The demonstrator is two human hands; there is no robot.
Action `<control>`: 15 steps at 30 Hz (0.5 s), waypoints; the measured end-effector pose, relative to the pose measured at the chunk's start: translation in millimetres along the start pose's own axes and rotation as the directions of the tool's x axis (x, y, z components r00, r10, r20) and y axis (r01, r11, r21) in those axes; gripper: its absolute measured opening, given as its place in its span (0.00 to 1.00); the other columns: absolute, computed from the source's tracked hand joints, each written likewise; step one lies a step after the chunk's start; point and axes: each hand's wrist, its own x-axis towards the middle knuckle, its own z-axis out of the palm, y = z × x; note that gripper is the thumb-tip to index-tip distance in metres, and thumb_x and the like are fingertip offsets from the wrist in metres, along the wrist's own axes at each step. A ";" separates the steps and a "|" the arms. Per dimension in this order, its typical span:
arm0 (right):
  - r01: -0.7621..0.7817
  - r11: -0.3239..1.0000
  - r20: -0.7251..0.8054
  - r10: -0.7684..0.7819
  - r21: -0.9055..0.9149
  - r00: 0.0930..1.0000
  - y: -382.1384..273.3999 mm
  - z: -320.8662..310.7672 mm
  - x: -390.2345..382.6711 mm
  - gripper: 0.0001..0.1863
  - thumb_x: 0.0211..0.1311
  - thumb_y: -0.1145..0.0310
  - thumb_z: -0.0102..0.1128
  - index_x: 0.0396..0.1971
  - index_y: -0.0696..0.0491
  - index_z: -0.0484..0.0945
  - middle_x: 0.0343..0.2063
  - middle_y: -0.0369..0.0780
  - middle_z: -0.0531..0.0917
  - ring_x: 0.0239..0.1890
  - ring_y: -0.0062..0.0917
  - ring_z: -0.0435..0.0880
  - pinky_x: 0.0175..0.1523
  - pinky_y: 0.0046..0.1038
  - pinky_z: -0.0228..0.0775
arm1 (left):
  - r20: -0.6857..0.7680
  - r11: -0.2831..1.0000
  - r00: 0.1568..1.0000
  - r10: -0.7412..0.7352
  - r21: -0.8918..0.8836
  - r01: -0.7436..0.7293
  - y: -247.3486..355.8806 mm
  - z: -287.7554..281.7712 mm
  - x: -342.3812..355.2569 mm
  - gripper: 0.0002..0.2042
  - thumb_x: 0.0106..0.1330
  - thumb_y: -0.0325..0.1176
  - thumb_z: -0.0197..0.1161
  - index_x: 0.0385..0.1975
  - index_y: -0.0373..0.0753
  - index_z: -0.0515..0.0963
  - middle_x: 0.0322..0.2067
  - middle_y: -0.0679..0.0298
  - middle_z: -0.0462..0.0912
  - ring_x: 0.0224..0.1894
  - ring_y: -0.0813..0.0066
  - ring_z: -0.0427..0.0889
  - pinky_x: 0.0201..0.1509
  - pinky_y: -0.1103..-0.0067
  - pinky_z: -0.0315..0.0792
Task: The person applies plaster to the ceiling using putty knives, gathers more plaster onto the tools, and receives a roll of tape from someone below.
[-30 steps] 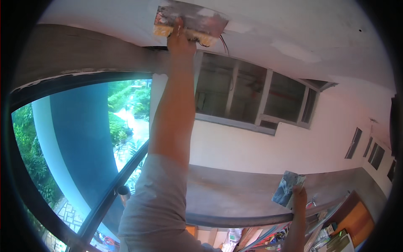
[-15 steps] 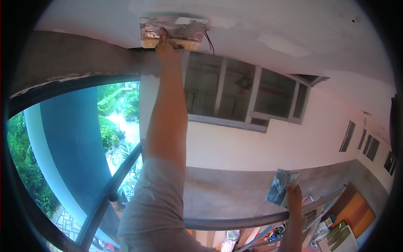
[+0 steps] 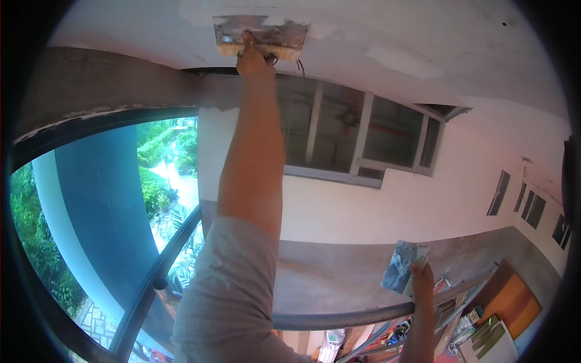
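My left hand (image 3: 256, 59) is raised at the top, closed round a wide putty knife (image 3: 284, 35). Its broad, stained blade has a yellowish strip along the near edge and lies up against the white ceiling (image 3: 357, 30); whether it fully touches cannot be made out. One finger presses along the face of the blade. Lower on the right, my right hand (image 3: 422, 281) grips a smaller flat putty blade (image 3: 399, 266), smeared with grey-white putty and tilted. Any handle is hidden by the hand.
Thin dark wires (image 3: 301, 68) hang beside the wide knife. Past them is a framed window (image 3: 339, 124). A metal rail (image 3: 345, 319) crosses below, with bags and tools behind it. An open window frame (image 3: 109, 118) on the left shows plants. An orange-brown board (image 3: 514, 302) stands lower right.
My left hand and the wide putty knife have shifted right and slightly up across the ceiling, nearer the wires. My right hand has hardly moved.
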 end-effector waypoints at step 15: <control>0.021 0.996 -0.054 -0.025 -0.084 0.998 -2.2 0.9 4.0 0.25 0.61 0.54 0.62 0.47 0.60 0.76 0.37 0.46 0.83 0.39 0.34 0.81 0.46 0.34 0.71 | 0.519 0.318 0.576 0.632 0.504 -0.803 109.1 34.8 -68.5 0.21 0.51 0.42 0.78 0.37 0.36 0.79 0.30 0.60 0.85 0.34 0.65 0.85 0.41 0.72 0.77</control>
